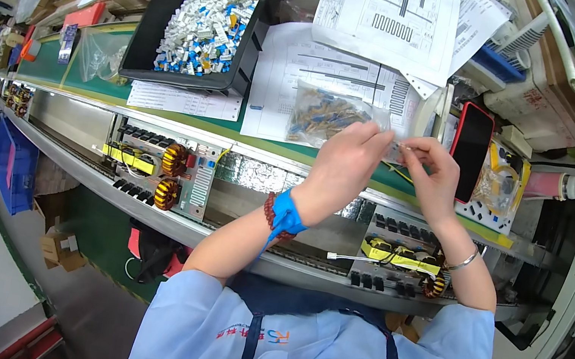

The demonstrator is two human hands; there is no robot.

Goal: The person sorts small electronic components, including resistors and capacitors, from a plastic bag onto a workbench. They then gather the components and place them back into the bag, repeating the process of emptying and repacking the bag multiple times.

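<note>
A clear plastic bag [318,112] of small leaded parts, blue and tan, lies on printed sheets on the bench. My left hand [354,153] is closed at the bag's right end, its fingertips pinching the plastic. Close beside it, my right hand [433,176] is closed in a pinch, thumb against forefinger. Something small and pale shows between the two hands, too small to name. Below them on the rail sit a circuit board [405,254] with yellow-taped transformers and, further left, another board [163,165] with copper coils.
A black bin [242,68] of white and blue connectors stands at the back left. Drawing sheets [388,24] lie behind the bag. A red-edged phone [470,154] is right of my right hand, near a bag of small parts [497,187] and a pink bottle [548,185].
</note>
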